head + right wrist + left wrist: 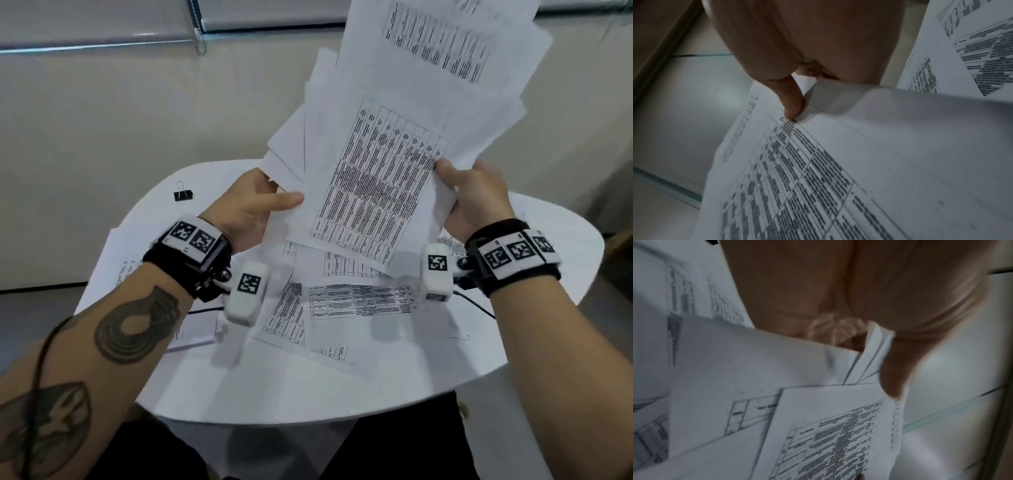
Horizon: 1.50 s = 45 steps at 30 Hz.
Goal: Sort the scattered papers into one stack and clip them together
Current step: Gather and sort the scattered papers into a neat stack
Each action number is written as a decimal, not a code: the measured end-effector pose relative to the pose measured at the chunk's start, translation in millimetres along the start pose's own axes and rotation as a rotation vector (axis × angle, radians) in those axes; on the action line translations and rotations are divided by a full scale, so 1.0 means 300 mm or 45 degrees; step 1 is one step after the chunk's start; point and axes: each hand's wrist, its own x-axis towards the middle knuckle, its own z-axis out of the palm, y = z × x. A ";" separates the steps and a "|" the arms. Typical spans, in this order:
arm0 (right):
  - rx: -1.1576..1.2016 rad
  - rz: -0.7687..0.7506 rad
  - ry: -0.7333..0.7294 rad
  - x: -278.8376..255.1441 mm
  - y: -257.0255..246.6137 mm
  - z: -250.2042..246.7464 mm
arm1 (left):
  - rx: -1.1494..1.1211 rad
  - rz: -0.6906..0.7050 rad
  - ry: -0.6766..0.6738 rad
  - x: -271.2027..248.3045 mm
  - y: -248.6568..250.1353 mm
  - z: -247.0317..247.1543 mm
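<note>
while left hand and right hand pinch fanned sheaf mid-frame above surface, loosen grip, tap edges square; loose sheets below, binder clip left of centre.

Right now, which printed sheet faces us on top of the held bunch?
The table-printed sheet pinned under both thumbs, left hand and right hand; other held sheets fan out behind it.

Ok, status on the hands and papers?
Left hand and right hand both grip uneven paper bundle. More sheets on table. Binder clip untouched.
</note>
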 end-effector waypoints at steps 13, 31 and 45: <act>-0.302 -0.126 -0.116 0.022 0.015 -0.041 | 0.285 -0.026 0.316 0.062 0.049 -0.078; -0.480 -0.355 -0.066 0.016 0.034 0.000 | 0.906 0.450 0.405 0.133 0.170 -0.048; -0.267 -0.346 0.059 0.011 0.077 0.008 | 0.704 0.386 0.426 0.121 0.054 -0.045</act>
